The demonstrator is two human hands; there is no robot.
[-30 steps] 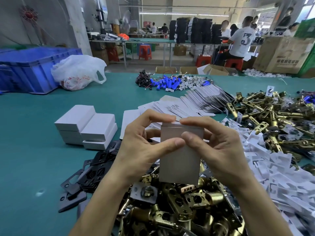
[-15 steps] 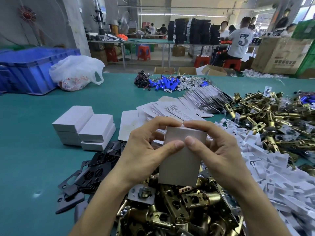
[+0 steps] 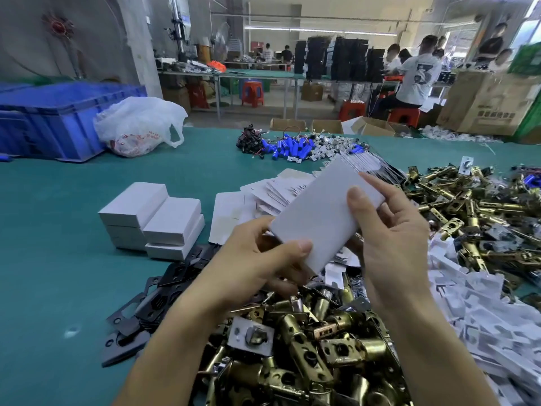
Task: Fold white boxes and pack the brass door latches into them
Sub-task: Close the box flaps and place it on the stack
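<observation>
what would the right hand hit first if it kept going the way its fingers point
The right hand grips the white box, fingers pointing away and left. Past it, the fanned flat box blanks look first in line, though the hand may pass above them.

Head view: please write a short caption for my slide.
Left hand and right hand hold a white box above piled brass latches.

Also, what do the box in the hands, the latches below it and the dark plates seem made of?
The white box: probably thin cardboard, matt; flat faces and sharp folded edges. The latches: metal, glossy brass colour with bright reflections; solid brass or plating, I cannot tell. The dark plates: likely metal with a matt black coating; thin, flat, with punched holes.
</observation>
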